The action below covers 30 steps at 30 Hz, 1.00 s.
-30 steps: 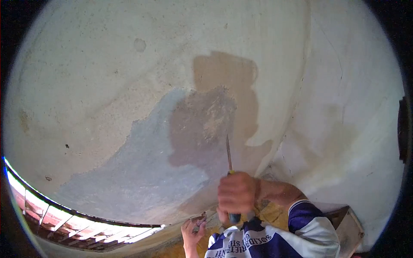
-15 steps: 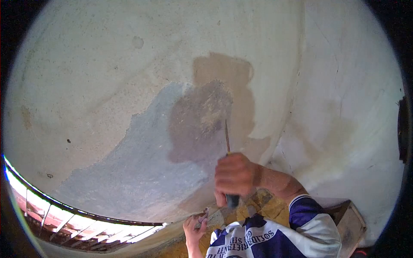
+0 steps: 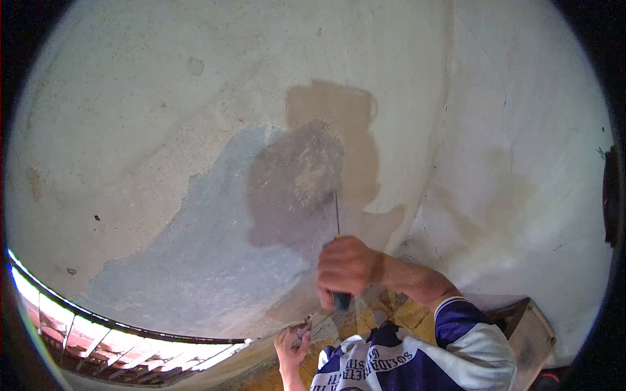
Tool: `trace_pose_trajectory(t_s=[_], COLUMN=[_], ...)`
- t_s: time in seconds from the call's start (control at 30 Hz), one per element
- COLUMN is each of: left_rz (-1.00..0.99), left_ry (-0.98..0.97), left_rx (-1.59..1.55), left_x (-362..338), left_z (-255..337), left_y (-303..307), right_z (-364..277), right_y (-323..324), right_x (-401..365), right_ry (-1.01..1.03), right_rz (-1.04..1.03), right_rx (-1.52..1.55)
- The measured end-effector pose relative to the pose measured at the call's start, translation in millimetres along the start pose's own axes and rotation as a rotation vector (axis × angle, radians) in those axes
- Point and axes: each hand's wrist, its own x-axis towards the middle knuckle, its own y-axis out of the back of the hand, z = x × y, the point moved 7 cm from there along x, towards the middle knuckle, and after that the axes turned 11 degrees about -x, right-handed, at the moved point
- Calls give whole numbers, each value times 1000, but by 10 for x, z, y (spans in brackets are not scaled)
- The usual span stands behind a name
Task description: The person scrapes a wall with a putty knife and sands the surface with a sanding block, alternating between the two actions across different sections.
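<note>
My right hand (image 3: 347, 266) is wrapped round the dark handle of a thin-bladed tool (image 3: 337, 214), whose blade points up at the wall (image 3: 215, 195). The blade tip lies over the lower right of a rough patch; whether it touches cannot be told. Around it the wall shows a blue-grey area with a ragged edge, partly under a shadow. Low in the view, my left hand (image 3: 291, 348) is curled, with a small pinkish thing at its fingers that I cannot make out.
A barred opening (image 3: 130, 348) runs along the lower left. Yellowish patterned floor (image 3: 404, 313) shows beyond my shirt. At the lower right stands a wooden box-like object (image 3: 531, 339), beside another wall (image 3: 521, 195). Something dark hangs at the far right edge (image 3: 611, 195).
My right hand and the tool have moved slightly left and down. The view has shifted a little, and the blade now looks more upright. My left hand has hardly moved.
</note>
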Motion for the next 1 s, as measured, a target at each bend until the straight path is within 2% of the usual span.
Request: trace_pose_trajectory(t_s=[0.03, 0.1, 0.17, 0.27, 0.37, 0.47, 0.57, 0.6, 0.67, 0.77, 0.87, 0.9, 1.0], left_rz=[-22, -28, -16, -38, -21, -32, 12, 41, 17, 26, 52, 51, 12], left_ry=[7, 1, 4, 25, -35, 3, -62, -109, -32, -18, -3, 31, 83], left_rx=[-13, -30, -28, 3, -4, 8, 72, 86, 41, 57, 68, 60, 66], left_x=[-16, 71, 117, 196, 42, 170, 111, 170, 162, 187, 309, 293, 337], left_z=[-37, -28, 74, 195, -75, 117, 233, 273, 141, 286, 229, 232, 231], left_y=[9, -17, -10, -20, -47, -66, -36, -44, -69, -134, -195, -214, -300], right_z=[-74, 98, 225, 58, -90, 220, -68, -29, 41, 504, -6, -65, 278], right_y=[3, -137, 16, -18, 25, 92, 136, 164, 188, 167, 342, 306, 178], right_x=[6, -32, -86, -59, -74, -71, -47, -69, -140, -255, -152, -129, -186], right_ry=[34, -59, -47, -72, 23, -116, 64, 59, 41, -187, 92, 126, -40], right_rz=[-17, -299, 86, -37, -91, 62, -45, -21, 17, 72, -15, -37, 30], right_rx=[31, 114, 51, 92, 45, 13, 46, 42, 45, -139, 47, 78, 17])
